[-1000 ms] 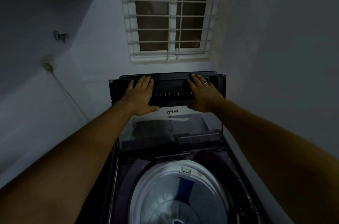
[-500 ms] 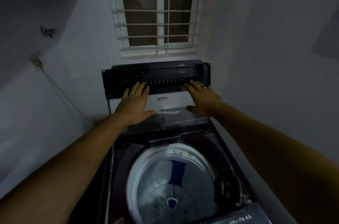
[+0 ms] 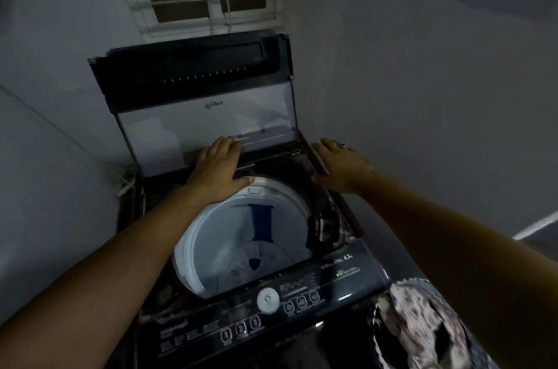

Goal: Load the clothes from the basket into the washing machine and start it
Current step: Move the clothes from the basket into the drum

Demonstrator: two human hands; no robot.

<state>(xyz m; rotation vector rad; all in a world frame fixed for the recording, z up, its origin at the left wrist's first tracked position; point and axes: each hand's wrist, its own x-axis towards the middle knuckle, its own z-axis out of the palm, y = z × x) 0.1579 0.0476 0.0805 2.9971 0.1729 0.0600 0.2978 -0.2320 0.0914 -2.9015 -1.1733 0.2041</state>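
The dark top-loading washing machine (image 3: 362,260) stands in a corner under a barred white window (image 3: 208,6). Its hinged glass-and-black lid (image 3: 205,115), which both hands held by the top edge a second ago, now stands fully raised against the wall. The hands have dropped to its base.

The white plastic drum (image 3: 211,235) is exposed and appears to hold no garments. Judgement: opening complete, loading not begun.

The mottled pale-and-dark clothes (image 3: 422,326) lie at lower right, just beside the machine's front corner. The basket itself cannot be made out.

The left hand (image 3: 219,171) rests flat, fingers straight, on the lid's lower edge. The right hand (image 3: 338,166), fingers relaxed and holding nothing, lies at the right rim.

The drum mouth is unobstructed. The wall stands close on the right.
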